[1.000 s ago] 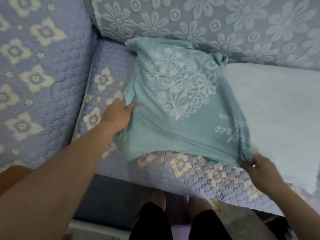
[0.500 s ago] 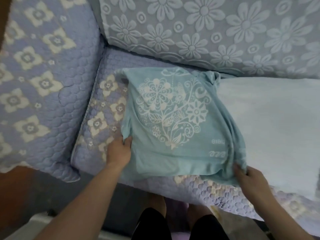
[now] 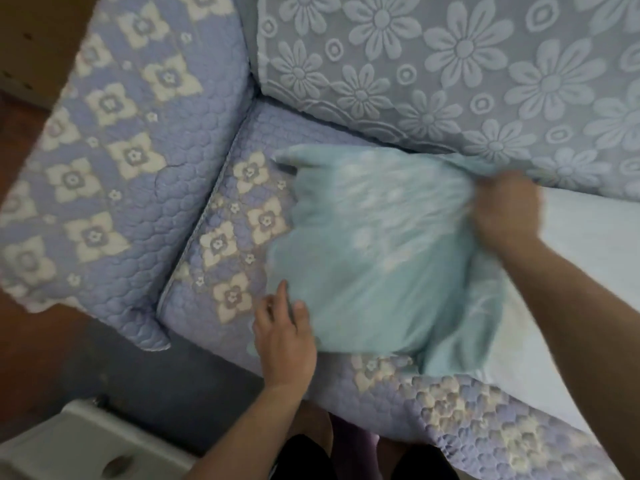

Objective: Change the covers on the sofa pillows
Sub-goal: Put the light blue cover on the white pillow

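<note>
While your right hand (image 3: 506,210) grips the teal pillow cover's (image 3: 374,251) far corner, your left hand (image 3: 284,336) lies relaxed, fingers straight, touching its near edge on the sofa seat (image 3: 225,244)

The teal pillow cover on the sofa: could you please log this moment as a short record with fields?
item: teal pillow cover, motion-blurred, on the sofa seat
left hand: at the cover's near left edge, fingers extended
right hand: blurred, at the cover's far right corner; grip unclear
beside it: pale pillow to the right
behind: floral back cushion
</note>
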